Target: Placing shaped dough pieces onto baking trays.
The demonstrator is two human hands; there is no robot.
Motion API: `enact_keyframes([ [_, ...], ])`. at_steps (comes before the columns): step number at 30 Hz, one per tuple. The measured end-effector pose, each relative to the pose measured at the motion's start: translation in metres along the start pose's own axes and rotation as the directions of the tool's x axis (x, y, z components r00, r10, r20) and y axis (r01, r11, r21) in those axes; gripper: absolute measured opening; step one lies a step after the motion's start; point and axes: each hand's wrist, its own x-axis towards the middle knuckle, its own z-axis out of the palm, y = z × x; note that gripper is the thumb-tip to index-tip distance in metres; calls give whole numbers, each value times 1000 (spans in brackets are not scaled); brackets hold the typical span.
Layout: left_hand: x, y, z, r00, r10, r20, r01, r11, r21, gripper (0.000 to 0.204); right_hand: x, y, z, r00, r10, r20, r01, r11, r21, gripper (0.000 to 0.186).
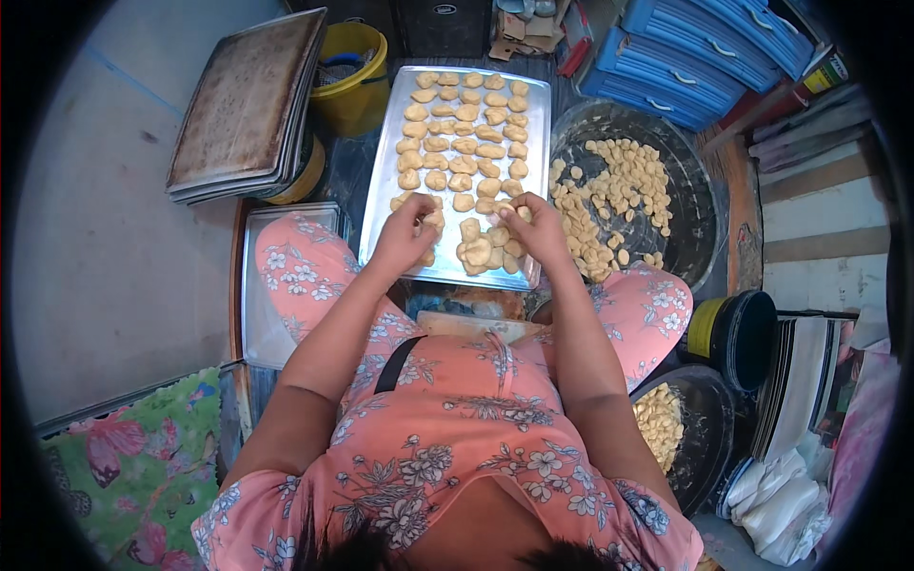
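A silver baking tray [379,181] lies before my crossed legs, its far and middle parts covered with rows of small yellowish dough pieces [464,146]. At its near left, my left hand [407,233] is closed with curled fingers on a dough piece [436,220]. My right hand [539,231] is closed too, thumb and fingers pinched at a piece of dough by the tray's right edge; the fingers partly hide it. Between the hands, near the front edge, several dough pieces [481,249] sit heaped together.
Right of the tray stands a wide dark basin [700,205] holding many flat dough pieces [628,181]. Another dark basin [706,447] with dough is by my right elbow. Stacked used trays [249,95], a yellow bucket [357,100] and blue drawers [666,71] border the space.
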Motion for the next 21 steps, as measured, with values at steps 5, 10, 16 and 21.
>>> enact_keyframes([
  [5, 16, 10, 30, 931, 261, 256, -343, 864, 368, 27, 1, 9, 2, 992, -85, -96, 69, 984, -165, 24],
  [10, 30, -1, 36, 899, 220, 380, -417, 698, 582, 23, -1, -1, -18, 979, -180, -93, 166, 976, -140, 30],
  [16, 33, -11, 41, 946, 220, 239, -323, 557, 765, 19, -13, -1, -17, 959, 98, 264, 17, 914, -404, 30],
  [21, 27, 4, 37, 917, 205, 342, -388, 653, 650, 24, -24, -15, 6, 991, -24, 133, 79, 900, -428, 25],
])
